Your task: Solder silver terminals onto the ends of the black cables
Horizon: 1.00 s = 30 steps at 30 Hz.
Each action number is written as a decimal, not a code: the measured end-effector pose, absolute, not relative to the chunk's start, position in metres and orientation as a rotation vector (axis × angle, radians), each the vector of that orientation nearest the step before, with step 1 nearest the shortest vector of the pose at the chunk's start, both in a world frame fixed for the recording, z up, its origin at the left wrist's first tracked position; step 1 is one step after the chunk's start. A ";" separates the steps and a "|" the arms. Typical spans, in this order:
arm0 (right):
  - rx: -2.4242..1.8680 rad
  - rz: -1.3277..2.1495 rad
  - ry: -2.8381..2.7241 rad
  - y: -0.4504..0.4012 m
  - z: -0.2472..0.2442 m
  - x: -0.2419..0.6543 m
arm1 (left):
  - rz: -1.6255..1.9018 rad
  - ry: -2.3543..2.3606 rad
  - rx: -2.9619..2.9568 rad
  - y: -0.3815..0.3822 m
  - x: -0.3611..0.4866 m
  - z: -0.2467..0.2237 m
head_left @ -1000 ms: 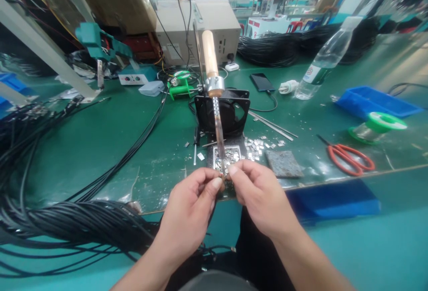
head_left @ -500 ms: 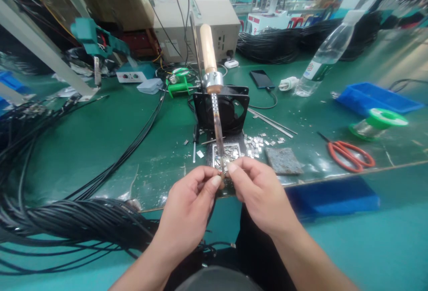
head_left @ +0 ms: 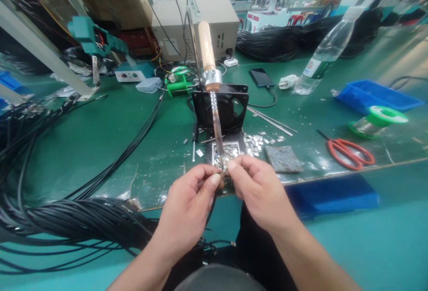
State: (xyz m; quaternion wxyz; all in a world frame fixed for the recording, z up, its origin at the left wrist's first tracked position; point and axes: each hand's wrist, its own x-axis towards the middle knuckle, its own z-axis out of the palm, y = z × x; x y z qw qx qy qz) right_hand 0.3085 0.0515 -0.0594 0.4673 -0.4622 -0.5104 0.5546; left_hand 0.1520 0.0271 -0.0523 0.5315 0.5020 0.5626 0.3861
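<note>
My left hand (head_left: 192, 201) is closed in a pinch at the table's front edge. A black cable (head_left: 211, 210) runs down from behind its fingers; the end in the grip is mostly hidden. Close beside it, my right hand (head_left: 256, 188) pinches something too small to make out. Between the fingertips of both hands is the lower tip of a soldering iron (head_left: 216, 123). Its wooden handle points up, clamped in a metal collar on a stand. Below the iron, a small tray (head_left: 213, 153) holds many little metal pieces.
Behind the iron stands a black fan (head_left: 198, 108). Loose metal pieces (head_left: 256, 143), a grey pad (head_left: 283, 159), orange-handled scissors (head_left: 351, 153) and a solder spool (head_left: 377, 121) lie to the right. A thick cable bundle (head_left: 83, 219) hangs at left. A water bottle (head_left: 326, 54) stands farther back.
The view has shifted very slightly. Both hands keep their pinch at the iron's tip, with hardly any movement.
</note>
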 end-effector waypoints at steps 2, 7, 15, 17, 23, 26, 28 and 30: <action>-1.136 1.361 -1.255 0.052 -0.059 0.308 | 0.918 1.343 1.186 0.027 0.152 -0.053; -1.130 1.344 -1.258 0.051 -0.059 0.308 | 0.922 1.343 1.194 0.027 0.151 -0.055; -1.127 1.320 -1.266 0.051 -0.060 0.310 | 0.930 1.343 1.186 0.027 0.153 -0.053; -1.132 1.312 -1.273 0.051 -0.060 0.310 | 0.934 1.334 1.165 0.027 0.153 -0.053; -1.161 1.286 -1.316 0.049 -0.059 0.311 | 0.935 1.331 1.132 0.026 0.153 -0.053; -1.223 1.238 -1.340 0.044 -0.058 0.318 | 0.936 1.335 1.124 0.026 0.153 -0.053; -1.272 1.143 -1.381 0.041 -0.059 0.324 | 0.932 1.336 1.118 0.026 0.154 -0.053; -1.285 1.018 -1.465 0.038 -0.060 0.329 | 0.928 1.338 1.119 0.026 0.154 -0.053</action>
